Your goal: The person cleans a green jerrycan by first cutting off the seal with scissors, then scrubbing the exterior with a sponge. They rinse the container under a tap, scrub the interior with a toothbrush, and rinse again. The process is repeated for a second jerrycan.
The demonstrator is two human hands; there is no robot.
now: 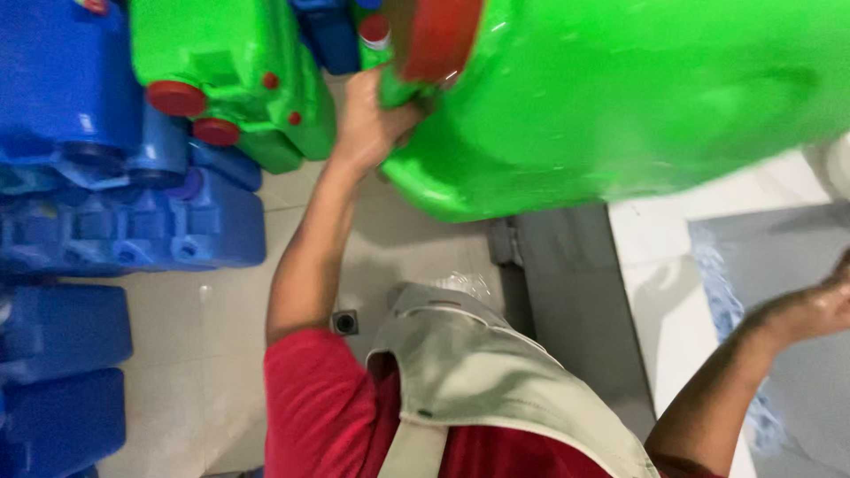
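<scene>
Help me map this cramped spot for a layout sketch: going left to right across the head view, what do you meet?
Stacked blue jerrycans → small green jerrycans with red caps → left hand gripping the big green jerrycan → white counter → right hand.

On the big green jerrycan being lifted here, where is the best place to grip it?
Probably at the neck end of the big green jerrycan, beside its red cap, coming from below-left: the left hand already grips there, while the rest is broad, smooth and glossy.
</scene>
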